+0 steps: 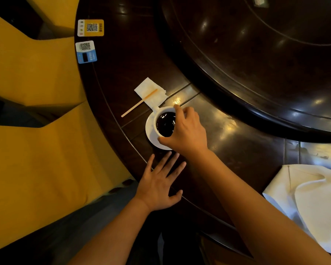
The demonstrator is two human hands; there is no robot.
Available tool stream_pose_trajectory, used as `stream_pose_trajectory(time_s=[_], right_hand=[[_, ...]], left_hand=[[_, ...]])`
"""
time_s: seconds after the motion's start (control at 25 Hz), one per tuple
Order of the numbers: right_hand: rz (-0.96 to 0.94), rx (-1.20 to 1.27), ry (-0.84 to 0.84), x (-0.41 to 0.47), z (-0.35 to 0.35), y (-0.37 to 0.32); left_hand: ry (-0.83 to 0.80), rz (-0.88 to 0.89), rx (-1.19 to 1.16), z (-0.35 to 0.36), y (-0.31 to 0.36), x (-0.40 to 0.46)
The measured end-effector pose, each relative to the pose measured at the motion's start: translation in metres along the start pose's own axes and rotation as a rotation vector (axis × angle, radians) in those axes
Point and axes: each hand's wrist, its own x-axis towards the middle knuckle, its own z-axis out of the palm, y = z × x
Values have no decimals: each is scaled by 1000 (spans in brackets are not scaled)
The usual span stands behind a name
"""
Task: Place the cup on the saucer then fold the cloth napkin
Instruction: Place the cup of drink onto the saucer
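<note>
A person's right hand (187, 131) grips the rim of a white cup (163, 121) from above, thumb on the near side and fingers curled over the far side, as the cup sits on a white saucer (150, 133) on a dark, polished wooden table (237, 159). The cup is filled with a dark liquid, and its handle points away from the person toward a small paper napkin (151, 91) lying just beyond the saucer. A thin wooden stirrer (139, 103) rests across that paper napkin, one end reaching onto the bare table.

The left hand (159, 182) lies open and flat, palm down with fingers spread, at the table's near edge; its fingertips point toward the saucer and stop just short of it, holding nothing.

The white cloth napkin (313, 203) lies rumpled and partly folded on the table at the person's far right, well apart from both hands and from the cup.

Two cards with printed square codes, one yellow (91, 27) and one blue (86, 52), sit near the table's left edge. A raised round turntable (256, 54) fills the table's centre, and yellow upholstered chairs (36, 140) stand to the left.
</note>
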Motion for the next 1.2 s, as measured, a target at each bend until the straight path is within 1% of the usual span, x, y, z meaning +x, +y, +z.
stream_pose_trajectory(time_s=[0.28,0.72,0.96,1.08,1.2], right_hand=[[32,15,-1,4,2,-6],[8,-8,6,-4,5,1],[-8,4,-16,-19,-6,10],[5,-20,47,-49,-22,28],[39,-10,192,-102,-31,65]], left_hand=[[6,9,-13,1,-1,0],[-1,7,13,-3,0,1],[-43,0,2,-7,1,0],[-78,5,8,-10,1,1],[-137,-40,45,-24,14,8]])
